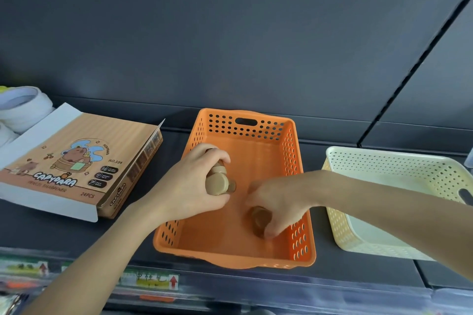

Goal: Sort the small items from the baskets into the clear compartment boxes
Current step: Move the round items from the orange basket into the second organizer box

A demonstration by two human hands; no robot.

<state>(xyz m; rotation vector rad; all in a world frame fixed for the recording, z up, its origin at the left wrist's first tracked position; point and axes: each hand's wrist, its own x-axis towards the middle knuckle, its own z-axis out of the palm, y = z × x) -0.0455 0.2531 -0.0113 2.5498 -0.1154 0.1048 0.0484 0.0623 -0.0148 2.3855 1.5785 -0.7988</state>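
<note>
Small tan rounded plastic pieces [217, 183]: probably light, rigid, smooth; best held by the sides. Left hand [189, 186] grip clasps several; right hand [279, 204] pinches a brown piece [258, 217].

Capybara sharpener box [76, 161] beside white bundle [21, 107]

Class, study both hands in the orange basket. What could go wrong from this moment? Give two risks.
1. The left hand grips several tan round pieces at once; one could slip out when lifted.
2. The right hand pinches a brown piece near the orange basket wall; the basket sits close to the shelf front edge, so a knock might push it off.
</note>
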